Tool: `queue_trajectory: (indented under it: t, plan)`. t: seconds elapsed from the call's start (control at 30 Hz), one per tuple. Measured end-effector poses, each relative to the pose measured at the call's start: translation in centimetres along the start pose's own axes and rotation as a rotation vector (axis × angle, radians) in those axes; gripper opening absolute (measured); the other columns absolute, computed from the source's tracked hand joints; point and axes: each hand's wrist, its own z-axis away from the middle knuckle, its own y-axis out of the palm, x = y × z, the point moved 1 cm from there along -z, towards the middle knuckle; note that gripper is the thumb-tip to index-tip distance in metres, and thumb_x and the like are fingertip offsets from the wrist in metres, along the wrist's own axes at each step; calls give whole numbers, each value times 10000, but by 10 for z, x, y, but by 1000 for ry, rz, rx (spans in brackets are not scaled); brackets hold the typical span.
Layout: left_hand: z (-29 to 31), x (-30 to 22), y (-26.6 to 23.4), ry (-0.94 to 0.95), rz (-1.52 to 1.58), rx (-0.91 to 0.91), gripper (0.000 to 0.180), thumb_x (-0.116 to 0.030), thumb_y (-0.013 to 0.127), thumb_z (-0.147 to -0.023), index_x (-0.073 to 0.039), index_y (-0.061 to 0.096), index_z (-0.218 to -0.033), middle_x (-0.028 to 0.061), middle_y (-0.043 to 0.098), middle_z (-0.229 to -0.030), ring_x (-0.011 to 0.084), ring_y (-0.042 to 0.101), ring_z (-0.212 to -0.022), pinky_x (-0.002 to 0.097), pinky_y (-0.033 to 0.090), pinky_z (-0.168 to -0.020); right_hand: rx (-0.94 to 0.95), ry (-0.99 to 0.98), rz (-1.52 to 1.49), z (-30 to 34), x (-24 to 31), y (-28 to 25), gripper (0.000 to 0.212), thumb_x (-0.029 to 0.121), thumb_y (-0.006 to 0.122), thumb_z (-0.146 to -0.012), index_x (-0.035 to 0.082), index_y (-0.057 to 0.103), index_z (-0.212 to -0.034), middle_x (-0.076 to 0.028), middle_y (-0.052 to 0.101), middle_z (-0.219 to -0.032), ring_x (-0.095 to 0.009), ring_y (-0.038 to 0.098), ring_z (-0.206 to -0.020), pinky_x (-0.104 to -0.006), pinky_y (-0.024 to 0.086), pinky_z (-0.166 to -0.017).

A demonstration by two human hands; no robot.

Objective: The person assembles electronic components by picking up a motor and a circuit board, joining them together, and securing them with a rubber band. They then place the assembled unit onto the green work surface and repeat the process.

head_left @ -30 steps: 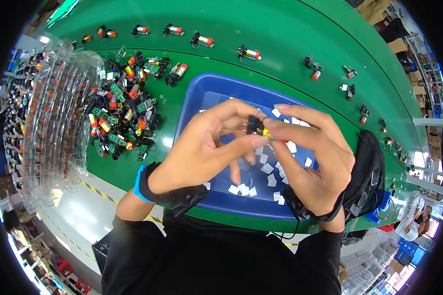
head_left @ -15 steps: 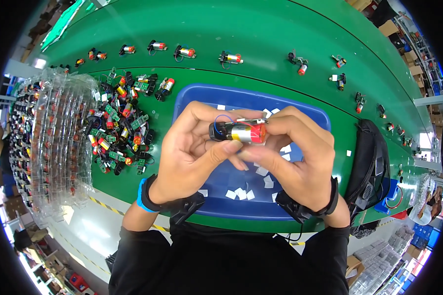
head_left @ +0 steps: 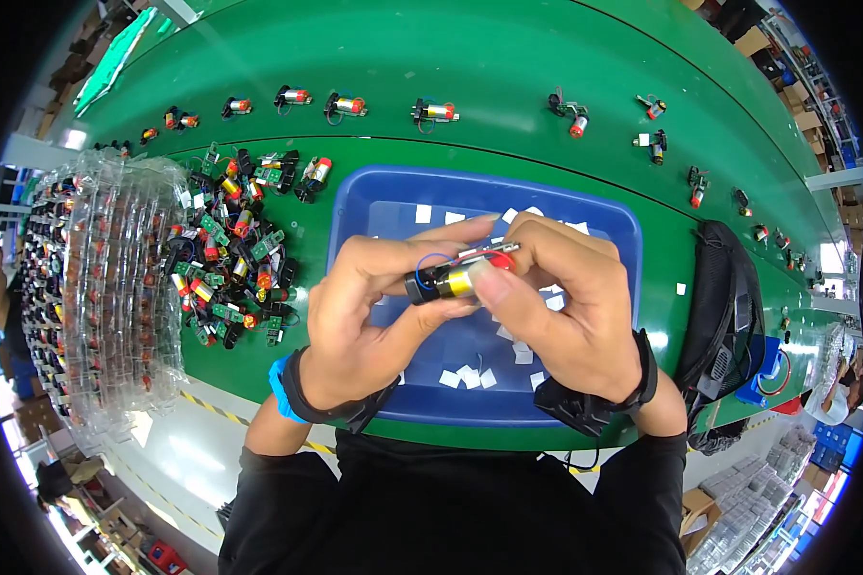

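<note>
Over the blue bin, a small battery assembly (head_left: 459,281) sits between my two hands. It has a silver and yellow cylinder, a black end piece, a thin circuit board along its top and red and blue wires. My left hand (head_left: 350,321) grips it by the black end, fingers behind and thumb beneath. With thumb and fingers, my right hand (head_left: 575,316) pinches the opposite end, and the thumb covers part of the cylinder. Beneath both hands lies the blue plastic bin (head_left: 343,216), where several small white squares (head_left: 424,215) are scattered.
Left of the bin lies a heap of similar assemblies (head_left: 244,225), beside tall stacked clear plastic trays (head_left: 115,307). More assemblies (head_left: 437,112) are spaced along the far green bench (head_left: 374,48). At right rests a black bag (head_left: 714,316) near a blue object (head_left: 759,369).
Both hands have tilted the assembly, and its board now slants up to the right. My right thumb has moved up onto the cylinder. Assemblies on the far bench have shifted slightly left in view.
</note>
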Motion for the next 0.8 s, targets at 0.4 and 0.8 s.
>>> queue_trajectory:
  t: [0.4, 0.8]
  plan:
    - [0, -1, 0, 190, -226, -15, 388, 16, 769, -841, 25, 496, -1117, 296, 676, -1133, 412, 676, -1104, 433, 583, -896, 251, 173, -119, 0, 2, -6, 240, 165, 640, -981, -18, 634, -826, -43, 620, -718, -69, 573, -500, -220, 392, -464]
    - [-5, -19, 1, -125, 164, -75, 303, 14, 686, -912, 43, 518, -1162, 250, 655, -1207, 298, 711, -1000, 344, 632, -731, 182, -19, 79, -4, 9, -8, 238, 193, 786, -870, -10, 679, -934, -46, 623, -723, -80, 582, -558, -221, 418, -481]
